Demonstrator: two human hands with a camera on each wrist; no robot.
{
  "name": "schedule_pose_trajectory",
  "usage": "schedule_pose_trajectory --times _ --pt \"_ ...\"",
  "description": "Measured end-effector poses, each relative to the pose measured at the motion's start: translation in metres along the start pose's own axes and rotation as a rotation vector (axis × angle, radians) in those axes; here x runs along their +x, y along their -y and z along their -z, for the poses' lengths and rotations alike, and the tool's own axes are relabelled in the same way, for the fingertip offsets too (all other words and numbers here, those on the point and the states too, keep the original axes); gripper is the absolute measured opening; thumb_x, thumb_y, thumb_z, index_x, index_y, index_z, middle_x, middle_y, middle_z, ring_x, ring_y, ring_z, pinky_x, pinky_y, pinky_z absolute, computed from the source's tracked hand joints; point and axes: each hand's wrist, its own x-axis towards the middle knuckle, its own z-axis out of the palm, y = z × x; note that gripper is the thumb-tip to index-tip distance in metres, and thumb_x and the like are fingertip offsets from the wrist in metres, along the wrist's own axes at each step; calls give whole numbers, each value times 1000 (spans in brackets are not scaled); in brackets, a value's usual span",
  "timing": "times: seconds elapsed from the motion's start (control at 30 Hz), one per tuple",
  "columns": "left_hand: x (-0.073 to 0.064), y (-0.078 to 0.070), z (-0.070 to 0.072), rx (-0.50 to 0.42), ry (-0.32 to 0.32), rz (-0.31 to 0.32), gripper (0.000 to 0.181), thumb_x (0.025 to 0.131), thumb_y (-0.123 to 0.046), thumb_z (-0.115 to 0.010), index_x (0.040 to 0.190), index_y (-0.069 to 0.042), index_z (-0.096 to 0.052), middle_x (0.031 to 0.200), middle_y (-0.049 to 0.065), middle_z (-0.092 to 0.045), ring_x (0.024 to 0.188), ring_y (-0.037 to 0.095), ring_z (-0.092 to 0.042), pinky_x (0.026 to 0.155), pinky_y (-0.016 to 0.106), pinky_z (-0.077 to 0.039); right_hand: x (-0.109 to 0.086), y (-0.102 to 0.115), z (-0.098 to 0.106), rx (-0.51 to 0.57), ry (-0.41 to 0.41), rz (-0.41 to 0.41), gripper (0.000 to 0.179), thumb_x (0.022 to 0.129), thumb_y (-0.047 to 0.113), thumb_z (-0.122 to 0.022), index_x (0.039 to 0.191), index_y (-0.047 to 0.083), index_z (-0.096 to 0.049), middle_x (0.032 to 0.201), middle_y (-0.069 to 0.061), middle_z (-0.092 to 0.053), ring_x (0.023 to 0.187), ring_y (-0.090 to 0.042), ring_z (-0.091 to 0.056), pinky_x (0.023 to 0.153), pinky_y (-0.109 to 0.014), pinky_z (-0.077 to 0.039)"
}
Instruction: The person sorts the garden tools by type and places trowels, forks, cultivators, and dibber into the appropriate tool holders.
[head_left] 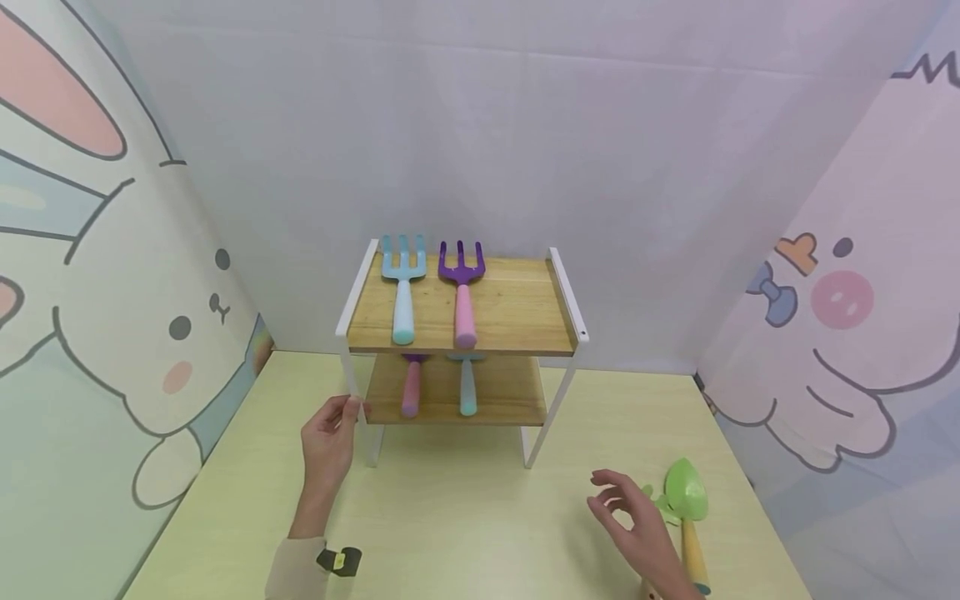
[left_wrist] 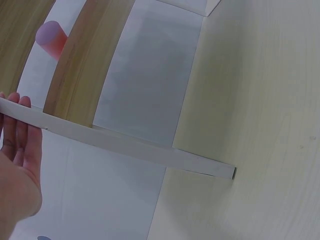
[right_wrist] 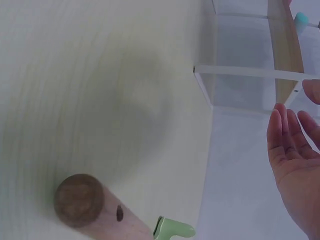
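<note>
A two-tier rack (head_left: 525,308) with wooden boards and white metal legs stands at the back of the table. My left hand (head_left: 330,442) holds its front left leg (left_wrist: 145,151), fingertips behind the metal. On the upper board lie a light blue hand fork (head_left: 403,304) and a purple hand fork with a pink handle (head_left: 465,317). The lower board bears a pink-handled fork (head_left: 411,392) and a light blue fork (head_left: 468,392), their tines partly hidden. My right hand (head_left: 641,533) hovers right of the rack, fingers loosely bent and holding nothing.
Beside my right hand lies a green trowel (head_left: 686,492) with a wooden handle. Another green tool (head_left: 662,504) is mostly hidden by that hand; a thick wooden handle (right_wrist: 107,210) shows in the right wrist view. Printed fabric walls (head_left: 480,150) enclose the table (head_left: 465,517).
</note>
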Motion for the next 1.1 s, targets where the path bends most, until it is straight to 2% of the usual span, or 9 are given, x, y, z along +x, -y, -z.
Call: schedule_pose_trajectory --times 0.23,0.47,0.6,0.7,0.83,0.97,1.1 --pt "0 -1 -1 2 6 -3 19 95 -5 -56 91 12 -62 86 27 -67 85 18 -68 83 17 -48 -16 -9 8 -45 -15 -121 33 91 21 -66 121 19 -54 114 5 -60 89 -7 -61 75 -22 -51" --pt "0 -1 -1 18 15 1 20 95 -7 -56 92 12 -62 87 28 -66 85 15 -68 82 16 -48 -31 -15 12 -52 -39 -193 29 89 16 -67 117 14 -58 109 -7 -64 85 -10 -62 72 -25 -52" --pt "1 0 0 5 22 -2 21 96 -7 -56 92 12 -62 88 30 -65 85 15 -68 82 16 -48 -37 -18 15 -74 -34 -328 31 88 26 -69 115 13 -60 106 -3 -64 83 -8 -60 70 -25 -51" --pt "1 1 0 6 20 -6 20 95 -7 -56 92 12 -62 87 29 -66 85 15 -68 82 16 -49 -42 -19 18 -119 -13 -450 38 87 38 -68 115 14 -60 108 0 -63 82 -7 -58 69 -24 -50" --pt "1 1 0 5 17 2 21 95 -7 -56 92 12 -62 87 30 -65 85 16 -68 81 16 -49 -48 -20 23 -149 20 -573 46 84 50 -65 116 17 -58 110 2 -60 83 -9 -56 67 -24 -48" --pt "1 0 0 7 11 5 20 95 -7 -56 93 12 -62 88 29 -66 86 16 -68 81 15 -48 -52 -18 27 -131 56 -698 54 82 57 -64 120 20 -55 111 3 -58 85 -12 -56 66 -25 -48" --pt "1 1 -1 -1 -2 6 19 95 -6 -56 93 12 -62 88 29 -66 86 14 -67 81 15 -48 -56 -16 30 -77 71 -797 62 80 60 -64 124 18 -53 109 -2 -59 87 -17 -56 65 -29 -48"
